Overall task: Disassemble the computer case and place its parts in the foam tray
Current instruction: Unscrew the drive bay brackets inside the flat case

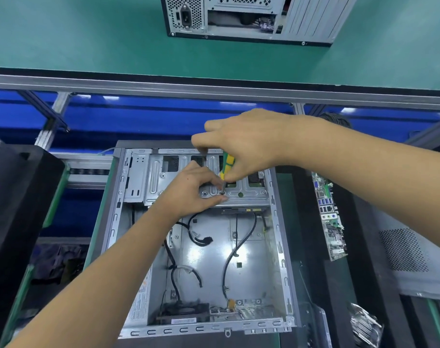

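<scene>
An open silver computer case point(280, 249) lies on its side in front of me, with black cables loose on its floor. At its far end sits a metal drive cage point(249, 194). My right hand point(246, 144) grips a green and yellow screwdriver point(227, 165) held nearly upright, its tip on a screw on the cage's top plate. My left hand point(191, 192) rests on the cage, and its fingertips pinch the screwdriver's shaft just above the tip. A black foam tray point(314, 222) on the right holds a motherboard point(330, 219) standing on edge.
A perforated grey side panel point(412, 254) lies at the far right. Black foam point(18, 197) stands at the left. A second computer case point(249, 18) sits on the green table beyond an aluminium rail point(163, 86). A shiny metal part point(364, 325) lies at the lower right.
</scene>
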`<state>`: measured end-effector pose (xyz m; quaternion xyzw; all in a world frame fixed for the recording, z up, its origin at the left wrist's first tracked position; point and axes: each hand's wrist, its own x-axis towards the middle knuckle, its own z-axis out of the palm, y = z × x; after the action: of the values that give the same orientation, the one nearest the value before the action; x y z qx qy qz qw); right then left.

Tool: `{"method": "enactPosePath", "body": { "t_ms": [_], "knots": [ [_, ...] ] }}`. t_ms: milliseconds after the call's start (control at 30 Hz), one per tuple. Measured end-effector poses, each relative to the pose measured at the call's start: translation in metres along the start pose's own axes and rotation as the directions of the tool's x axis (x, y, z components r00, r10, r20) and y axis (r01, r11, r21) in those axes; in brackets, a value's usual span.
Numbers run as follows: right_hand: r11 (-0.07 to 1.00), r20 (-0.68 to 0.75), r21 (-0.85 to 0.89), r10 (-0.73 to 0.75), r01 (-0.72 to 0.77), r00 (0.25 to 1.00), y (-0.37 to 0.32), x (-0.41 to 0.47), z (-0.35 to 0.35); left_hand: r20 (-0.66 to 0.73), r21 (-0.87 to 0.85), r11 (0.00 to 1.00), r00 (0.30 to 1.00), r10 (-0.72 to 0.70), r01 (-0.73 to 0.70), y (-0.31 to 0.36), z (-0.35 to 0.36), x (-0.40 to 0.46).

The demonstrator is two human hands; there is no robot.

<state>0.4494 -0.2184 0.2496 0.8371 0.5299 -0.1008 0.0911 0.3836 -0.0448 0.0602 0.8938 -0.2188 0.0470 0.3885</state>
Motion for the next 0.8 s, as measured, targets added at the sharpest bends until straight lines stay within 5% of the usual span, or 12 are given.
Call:
{"method": "enactPosePath", "body": {
  "t_ms": [100, 300, 433, 633, 800],
  "knots": [
    [0.971, -0.105, -0.229, 0.042, -0.065, 0.994, -0.002, 0.002, -0.001, 0.005, -0.010, 1.000, 1.000, -0.017, 0.017, 0.000, 0.000, -0.002],
    [0.994, 0.040, 0.100, -0.057, 0.052, 0.998, -0.004, 0.002, -0.006, 0.009, -0.009, 1.000, 1.000, -0.008, 0.008, -0.002, 0.001, 0.000],
    [0.982, -0.077, -0.181, 0.034, -0.047, 0.996, -0.003, 0.004, -0.003, 0.010, -0.011, 1.000, 1.000, -0.024, 0.024, -0.002, 0.002, -0.001],
    [0.982, 0.054, 0.187, -0.043, 0.032, 0.998, 0.003, 0.000, -0.003, 0.015, -0.002, 1.000, 1.000, -0.009, 0.009, -0.005, 0.002, -0.001],
    [0.995, -0.062, -0.101, -0.026, 0.019, 0.998, 0.006, 0.001, 0.003, 0.012, -0.019, 1.000, 1.000, -0.018, 0.018, -0.003, 0.002, -0.001]
  ]
}}
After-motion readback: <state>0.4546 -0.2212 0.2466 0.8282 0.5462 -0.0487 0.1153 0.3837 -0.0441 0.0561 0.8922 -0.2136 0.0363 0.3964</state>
